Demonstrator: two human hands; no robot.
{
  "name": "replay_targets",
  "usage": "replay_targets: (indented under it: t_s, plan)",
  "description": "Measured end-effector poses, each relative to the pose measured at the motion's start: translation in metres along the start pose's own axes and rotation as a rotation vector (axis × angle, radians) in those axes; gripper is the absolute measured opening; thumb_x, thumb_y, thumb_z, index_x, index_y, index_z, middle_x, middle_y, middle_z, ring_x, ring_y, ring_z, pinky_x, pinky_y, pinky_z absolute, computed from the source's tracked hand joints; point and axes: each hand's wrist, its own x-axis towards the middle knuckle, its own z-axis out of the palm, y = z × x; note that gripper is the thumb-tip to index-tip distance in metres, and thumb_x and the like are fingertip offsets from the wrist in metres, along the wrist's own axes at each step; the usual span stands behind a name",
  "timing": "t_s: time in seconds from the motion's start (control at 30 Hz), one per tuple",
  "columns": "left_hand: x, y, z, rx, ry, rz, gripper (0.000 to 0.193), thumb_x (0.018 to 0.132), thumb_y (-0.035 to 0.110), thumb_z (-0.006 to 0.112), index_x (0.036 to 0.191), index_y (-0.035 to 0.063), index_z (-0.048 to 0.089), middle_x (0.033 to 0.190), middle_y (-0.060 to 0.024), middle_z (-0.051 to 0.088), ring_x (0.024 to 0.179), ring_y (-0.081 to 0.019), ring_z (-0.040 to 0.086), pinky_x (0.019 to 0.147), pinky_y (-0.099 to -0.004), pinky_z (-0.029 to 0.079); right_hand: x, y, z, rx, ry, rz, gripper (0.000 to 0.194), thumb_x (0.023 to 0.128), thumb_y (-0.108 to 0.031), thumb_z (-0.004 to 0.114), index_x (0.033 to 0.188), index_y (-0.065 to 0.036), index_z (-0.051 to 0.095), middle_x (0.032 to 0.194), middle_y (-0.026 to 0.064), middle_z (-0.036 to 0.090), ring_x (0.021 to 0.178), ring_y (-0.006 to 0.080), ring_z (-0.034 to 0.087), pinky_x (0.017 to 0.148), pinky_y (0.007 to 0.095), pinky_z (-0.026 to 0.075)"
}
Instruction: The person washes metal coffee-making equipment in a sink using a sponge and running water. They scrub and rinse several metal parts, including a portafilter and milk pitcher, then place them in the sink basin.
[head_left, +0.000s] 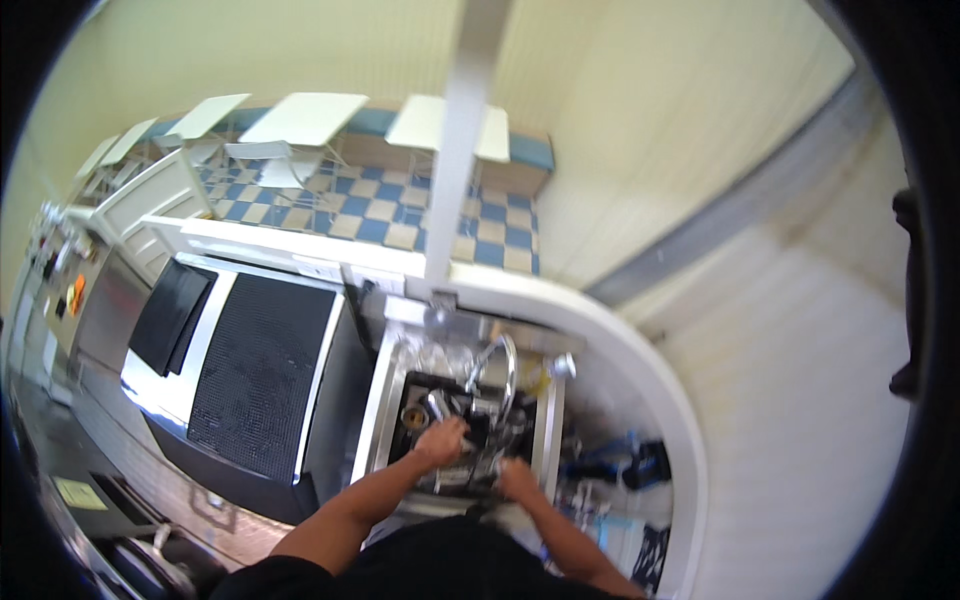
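Both of my hands reach into a metal sink (551, 442) that holds several glass and metal vessels. My left hand (442, 441) is over the sink's left part, its fingers curled near a shiny metal cup (437, 403); whether it grips anything is unclear. Close to the sink's right side, my right hand (516, 478) is beside clear glassware, its fingers blurred and partly hidden. A round cup with a brownish inside (413, 417) lies left of my left hand. Over the sink arches a chrome faucet (511, 367). Clear glasses (431, 357) stand along the sink's back edge.
A steel-topped cabinet with a black ribbed mat (259, 367) and folded black mats (172, 315) stands left of the sink. A white post (454, 165) rises behind it from a curved white ledge (637, 337). Blue and black items (645, 463) lie at right.
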Motion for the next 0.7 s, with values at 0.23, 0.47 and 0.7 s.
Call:
replay_targets:
  t_s: [0.23,0.47,0.7]
  plan:
    - [0.067,-0.042,0.084,0.407,-0.257,-0.037,0.037,0.097,0.022,0.048,0.132,0.0143,0.056,0.138,-0.0111,0.054,0.126,-0.0298,0.056,0.098,-0.0499,0.051,-0.002,-0.004,-0.009,0.157,-0.181,0.194,0.069,0.075,-0.043,0.079,0.124,0.001,0.059,0.109,0.0284,0.069,0.109,0.0447,0.064,0.095,0.0498,0.051]
    - [0.104,-0.084,0.089,0.473,-0.347,0.03,0.031,0.099,0.027,0.046,0.127,0.0193,0.058,0.117,-0.0086,0.064,0.125,-0.0249,0.055,0.096,-0.0516,0.042,0.02,0.014,-0.045,0.336,-0.103,0.208,0.063,0.076,-0.032,0.075,0.127,0.002,0.058,0.118,0.0257,0.064,0.117,0.0422,0.059,0.102,0.0472,0.044]
    - [0.075,-0.089,0.035,0.422,-0.334,-0.136,0.014,0.089,0.021,0.064,0.095,0.0165,0.076,0.098,-0.0063,0.076,0.09,-0.0261,0.074,0.066,-0.0438,0.058,0.03,0.026,-0.061,0.459,0.009,0.152,0.059,0.077,-0.02,0.071,0.13,0.003,0.057,0.128,0.023,0.06,0.124,0.0397,0.053,0.109,0.0447,0.038]
